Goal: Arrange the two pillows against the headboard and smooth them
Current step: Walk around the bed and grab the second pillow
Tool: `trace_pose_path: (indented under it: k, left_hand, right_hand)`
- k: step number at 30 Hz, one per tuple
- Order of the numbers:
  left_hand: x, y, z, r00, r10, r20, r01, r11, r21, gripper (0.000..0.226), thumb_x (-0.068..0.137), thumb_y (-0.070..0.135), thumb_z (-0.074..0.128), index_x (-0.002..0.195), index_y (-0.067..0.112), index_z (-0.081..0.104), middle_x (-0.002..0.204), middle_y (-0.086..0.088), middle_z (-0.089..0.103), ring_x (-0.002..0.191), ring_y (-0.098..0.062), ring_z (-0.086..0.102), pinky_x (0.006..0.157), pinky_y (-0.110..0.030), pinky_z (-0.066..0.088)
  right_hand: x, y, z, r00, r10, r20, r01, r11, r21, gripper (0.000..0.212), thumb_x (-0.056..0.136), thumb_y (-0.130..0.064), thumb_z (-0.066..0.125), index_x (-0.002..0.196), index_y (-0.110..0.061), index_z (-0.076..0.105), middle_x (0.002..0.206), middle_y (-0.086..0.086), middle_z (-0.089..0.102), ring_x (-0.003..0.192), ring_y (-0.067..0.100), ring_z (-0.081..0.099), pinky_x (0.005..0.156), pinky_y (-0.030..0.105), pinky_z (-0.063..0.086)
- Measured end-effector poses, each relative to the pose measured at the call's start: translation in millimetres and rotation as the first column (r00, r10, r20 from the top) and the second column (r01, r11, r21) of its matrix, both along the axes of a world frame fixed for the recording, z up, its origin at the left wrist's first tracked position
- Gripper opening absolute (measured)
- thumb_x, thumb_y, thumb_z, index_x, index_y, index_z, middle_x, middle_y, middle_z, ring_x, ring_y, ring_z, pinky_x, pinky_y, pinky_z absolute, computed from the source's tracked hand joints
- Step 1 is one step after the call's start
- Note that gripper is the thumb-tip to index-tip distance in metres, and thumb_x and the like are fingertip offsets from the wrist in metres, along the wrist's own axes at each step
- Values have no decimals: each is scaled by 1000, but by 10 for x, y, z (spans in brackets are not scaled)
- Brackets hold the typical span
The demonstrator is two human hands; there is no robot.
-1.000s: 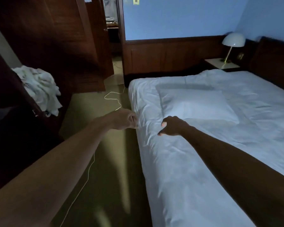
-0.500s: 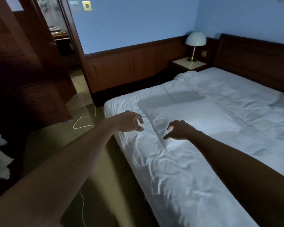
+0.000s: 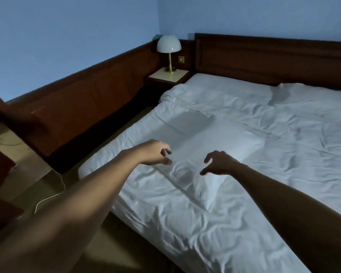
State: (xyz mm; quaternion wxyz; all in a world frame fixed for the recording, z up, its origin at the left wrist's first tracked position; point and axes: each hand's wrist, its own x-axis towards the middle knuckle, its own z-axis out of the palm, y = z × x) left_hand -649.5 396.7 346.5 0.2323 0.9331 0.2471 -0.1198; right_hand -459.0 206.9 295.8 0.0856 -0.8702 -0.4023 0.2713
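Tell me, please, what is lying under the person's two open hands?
Under the left hand and right hand lies a white pillow, flat on the rumpled white sheet, well short of the headboard. The pillow covers whatever is beneath it.

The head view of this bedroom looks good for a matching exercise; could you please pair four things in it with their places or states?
Things:
1. lamp
2. near pillow
3. far pillow
4. white cable

Places or states:
A. lying on the floor beside the bed
B. close against the headboard
C. standing on the bedside table
D. lying mid-bed, under the open left hand and right hand

Pairs: 1-C, 2-D, 3-B, 4-A
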Motion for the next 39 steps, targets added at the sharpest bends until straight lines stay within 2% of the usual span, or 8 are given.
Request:
trace_pose_path:
  k: [11, 16, 21, 26, 30, 33, 36, 39]
  left_hand:
    - [1721, 1115, -661, 980, -196, -28, 190, 972, -141, 58, 82, 54, 75, 132, 28, 62, 119, 6, 63, 110, -16, 63, 95, -35, 52]
    - [2419, 1465, -1022, 937, -332, -106, 307, 931, -196, 65, 74, 59, 78, 130, 31, 62, 117, 8, 63, 106, -14, 64, 97, -36, 52]
    - [3181, 1871, -1546, 925, -372, -71, 348, 908, -232, 69, 63, 68, 75, 122, 32, 65, 115, 9, 64, 102, -10, 64, 92, -29, 51]
    - [3765, 2199, -2371, 924, -375, -74, 340, 895, -288, 68, 70, 64, 78, 127, 31, 63, 127, 5, 61, 114, -16, 61, 97, -34, 50]
    - [4264, 2429, -3017, 946, -319, -60, 291, 914, -283, 69, 74, 58, 79, 135, 33, 59, 146, -3, 42, 139, -23, 36, 109, -30, 34]
    - [4524, 2500, -3436, 970, -239, -45, 216, 930, -298, 68, 72, 57, 78, 135, 43, 55, 160, -10, 22, 149, -31, 16, 116, -36, 22]
    - [4635, 2509, -3763, 986, -165, -4, 150, 905, -397, 60, 71, 58, 79, 123, 54, 50, 162, -1, 9, 151, -28, 10, 117, -42, 20]
    - [4655, 2528, -3943, 992, -119, 38, 125, 913, -388, 69, 59, 70, 76, 121, 62, 46, 163, 9, 1, 153, -24, 5, 121, -51, 18]
  right_hand:
    - [1154, 826, -634, 901, -423, -102, 424, 905, -3, 67, 77, -60, 79, 133, -28, 59, 137, 4, 57, 126, 24, 55, 100, 38, 47]
    - [1532, 1026, -954, 817, -549, -177, 553, 833, -32, 85, 82, -57, 75, 151, -27, 37, 131, 11, 59, 97, 28, 61, 90, 41, 55]
    - [1955, 1251, -1480, 729, -655, -199, 664, 747, -28, 87, 85, -60, 73, 153, -23, 35, 140, 13, 57, 123, 31, 58, 103, 43, 48]
    - [2371, 1373, -2134, 645, -728, -235, 742, 669, -36, 80, 83, -62, 73, 149, -28, 44, 146, 14, 49, 126, 31, 56, 95, 37, 45]
    - [2732, 1375, -2690, 559, -787, -261, 815, 580, -3, 74, 74, -66, 79, 140, -46, 51, 163, 14, 23, 145, 41, 34, 115, 48, 37]
    - [2915, 1441, -3070, 489, -807, -330, 865, 499, 60, 75, 58, -72, 83, 124, -51, 55, 155, 6, 24, 143, 38, 29, 114, 52, 36]
    - [2962, 1530, -3346, 469, -807, -359, 879, 464, 105, 98, 43, -81, 73, 131, -47, 50, 162, 5, 15, 151, 32, 16, 121, 51, 27]
    - [2988, 1592, -3472, 471, -823, -317, 881, 457, 122, 78, 46, -81, 75, 115, -65, 44, 163, -8, 7, 153, 26, 8, 119, 61, 24]
